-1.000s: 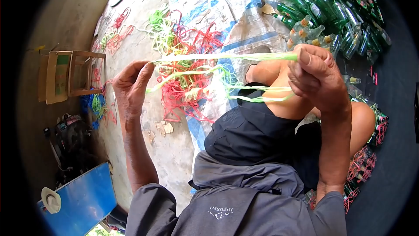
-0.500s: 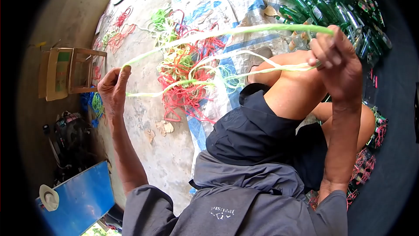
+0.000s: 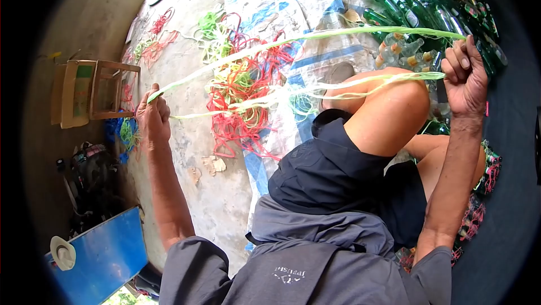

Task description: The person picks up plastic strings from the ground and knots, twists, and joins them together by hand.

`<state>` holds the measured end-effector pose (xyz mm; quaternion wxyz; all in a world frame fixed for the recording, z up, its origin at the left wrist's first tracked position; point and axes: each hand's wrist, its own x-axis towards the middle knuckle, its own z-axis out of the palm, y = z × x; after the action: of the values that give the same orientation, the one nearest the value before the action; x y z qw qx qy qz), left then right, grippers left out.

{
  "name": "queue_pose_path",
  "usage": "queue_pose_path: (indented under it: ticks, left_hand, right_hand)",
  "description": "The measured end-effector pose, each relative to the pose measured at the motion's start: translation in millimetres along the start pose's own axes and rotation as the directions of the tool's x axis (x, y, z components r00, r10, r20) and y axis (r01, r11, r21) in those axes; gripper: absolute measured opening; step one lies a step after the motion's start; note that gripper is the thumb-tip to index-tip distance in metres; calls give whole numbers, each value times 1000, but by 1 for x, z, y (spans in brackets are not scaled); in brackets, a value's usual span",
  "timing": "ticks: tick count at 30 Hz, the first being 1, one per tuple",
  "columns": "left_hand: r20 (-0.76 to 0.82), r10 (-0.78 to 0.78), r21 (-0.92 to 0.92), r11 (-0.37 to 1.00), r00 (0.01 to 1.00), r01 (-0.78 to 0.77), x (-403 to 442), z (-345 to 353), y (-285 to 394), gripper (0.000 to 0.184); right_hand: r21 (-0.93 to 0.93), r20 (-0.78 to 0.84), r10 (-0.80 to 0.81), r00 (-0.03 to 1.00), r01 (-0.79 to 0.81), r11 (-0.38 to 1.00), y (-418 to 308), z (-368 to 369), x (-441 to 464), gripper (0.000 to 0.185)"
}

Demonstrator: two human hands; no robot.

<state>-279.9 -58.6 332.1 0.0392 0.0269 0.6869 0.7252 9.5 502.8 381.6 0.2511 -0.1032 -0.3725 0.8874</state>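
A long pale green plastic string (image 3: 270, 49) runs in an upward arc between my two hands. My left hand (image 3: 153, 116) is closed round one end, thumb and fingers pressed together. At the other side my right hand (image 3: 466, 76) pinches the far end between thumb and fingers. Lower strands (image 3: 360, 84) of the same green string pass over the bent knee and reach from my left hand towards my right. Beneath them, a tangled heap of red and green string (image 3: 236, 93) lies on the floor.
Green glass bottles (image 3: 400, 9) are piled at the upper right, with clear bottles (image 3: 397, 48) beside them. A blue and white tarp (image 3: 282, 0) covers part of the concrete floor. A wooden stool (image 3: 115, 91), a cardboard box (image 3: 72, 93) and a blue board (image 3: 107, 254) stand at the left.
My right hand has moved right and slightly down, away from the knee. My left hand has turned and shifted slightly. The green string is stretched wider, and the lower strands have spread.
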Motion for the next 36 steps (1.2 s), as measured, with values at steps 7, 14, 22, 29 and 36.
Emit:
queue_pose_path:
  ticks: [7,14,22,29,36]
  left_hand:
    - [-94,-50,-74,996,994,43,12,-5,-9,18]
    - [-50,-119,-116,987,992,113,25,-19,-25,19]
    - [-99,-196,-157,971,976,179,22,-16,-36,14]
    - [-45,-227,-194,957,973,215,24,-25,-47,20]
    - [34,-321,-142,936,947,322,18,-15,-38,24]
  right_hand:
    - [14,-70,-100,992,102,995,-15,-20,2,27]
    - [29,-128,-156,979,161,987,-24,-37,5,25]
    - [44,-169,-193,967,203,978,-44,-58,8,23]
    - [-49,-207,-223,953,218,975,-61,-81,15,20]
    - [-220,-180,-208,962,166,961,-70,-70,18,20]
